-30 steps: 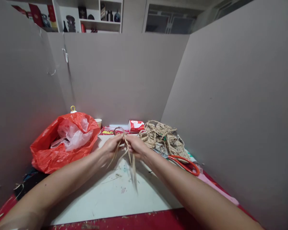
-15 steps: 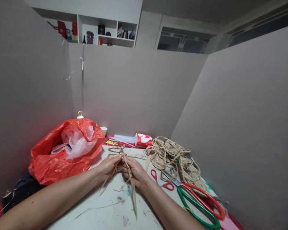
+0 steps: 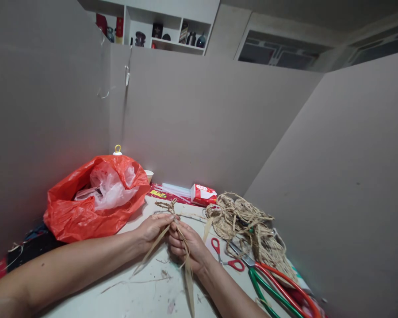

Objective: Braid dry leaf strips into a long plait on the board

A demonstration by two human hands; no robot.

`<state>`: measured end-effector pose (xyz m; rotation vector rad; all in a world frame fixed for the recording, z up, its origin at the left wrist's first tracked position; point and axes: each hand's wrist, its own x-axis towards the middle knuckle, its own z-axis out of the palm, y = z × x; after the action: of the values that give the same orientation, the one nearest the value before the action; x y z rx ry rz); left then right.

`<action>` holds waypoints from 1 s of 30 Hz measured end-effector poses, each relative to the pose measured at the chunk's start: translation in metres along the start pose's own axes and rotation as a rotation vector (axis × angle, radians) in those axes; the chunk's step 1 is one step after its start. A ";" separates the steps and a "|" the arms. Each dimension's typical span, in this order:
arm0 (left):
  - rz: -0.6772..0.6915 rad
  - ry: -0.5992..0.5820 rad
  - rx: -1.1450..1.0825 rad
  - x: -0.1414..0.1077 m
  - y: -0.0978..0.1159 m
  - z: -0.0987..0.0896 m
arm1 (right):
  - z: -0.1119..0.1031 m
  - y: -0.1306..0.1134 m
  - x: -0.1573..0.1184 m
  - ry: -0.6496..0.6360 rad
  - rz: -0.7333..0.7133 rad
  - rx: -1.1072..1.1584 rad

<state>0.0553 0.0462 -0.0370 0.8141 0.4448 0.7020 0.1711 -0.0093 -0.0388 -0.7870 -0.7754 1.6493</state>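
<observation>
My left hand [image 3: 156,227] and my right hand [image 3: 186,244] meet over the middle of the table, fingertips pinched close together on pale dried plant strips [image 3: 155,248]. One strip hangs down from the left fingers; a wider, leaf-like strip [image 3: 189,289] trails below the right hand. Just beyond the fingertips is a small twisted loop of the same straw-coloured cord [image 3: 166,205], joined to the strips. A thin cord [image 3: 192,216] runs from there to the right, towards a heap of coiled braided straw rope [image 3: 242,216].
Small red-handled scissors [image 3: 236,264] and large shears with red and green handles [image 3: 278,287] lie right of my right hand. A red plastic bag [image 3: 86,225] bulges at left. At the back are a tissue pack [image 3: 203,194] and a cup [image 3: 149,176]. Grey partitions [image 3: 192,119] enclose the table [image 3: 119,300].
The view has shifted, so the scene sits a little differently. The hands have come slightly apart at the knuckles, and a strip now stretches out plainly below the left fingers.
</observation>
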 end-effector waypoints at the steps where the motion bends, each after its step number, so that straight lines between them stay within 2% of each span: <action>1: 0.014 0.013 -0.001 0.000 -0.001 0.000 | 0.001 0.001 0.000 -0.004 0.003 -0.001; 4: 0.057 0.053 0.028 0.000 -0.004 -0.001 | 0.002 0.004 0.000 -0.011 0.024 -0.020; 9: 0.010 0.116 0.136 0.001 -0.001 -0.006 | -0.003 0.001 -0.002 -0.035 0.101 -0.158; 11: 0.077 0.139 0.220 0.001 0.003 -0.006 | -0.010 -0.005 -0.002 -0.025 0.098 -0.236; 14: 0.282 0.146 0.416 -0.001 0.006 -0.004 | -0.021 -0.015 0.001 0.135 0.009 -0.315; 15: 0.310 0.124 0.471 -0.004 0.004 -0.002 | -0.023 -0.017 0.002 0.183 -0.012 -0.303; 17: 0.233 0.033 0.543 -0.011 -0.005 0.003 | -0.024 -0.020 0.003 0.189 0.009 -0.210; 19: 0.042 -0.085 0.620 -0.020 -0.018 0.008 | -0.021 -0.023 0.002 0.089 0.075 -0.065; 21: -0.079 -0.159 0.693 -0.027 -0.028 0.011 | -0.018 -0.029 0.000 0.060 0.060 0.060; 26: -0.077 -0.205 0.762 -0.033 -0.025 0.013 | -0.030 -0.046 0.003 0.287 -0.221 0.139; 30: -0.027 -0.281 1.063 -0.037 -0.023 0.013 | -0.054 -0.040 0.014 0.407 -0.243 0.109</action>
<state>0.0470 0.0020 -0.0431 1.8727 0.5676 0.2709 0.2344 0.0169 -0.0380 -0.8771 -0.4681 1.2488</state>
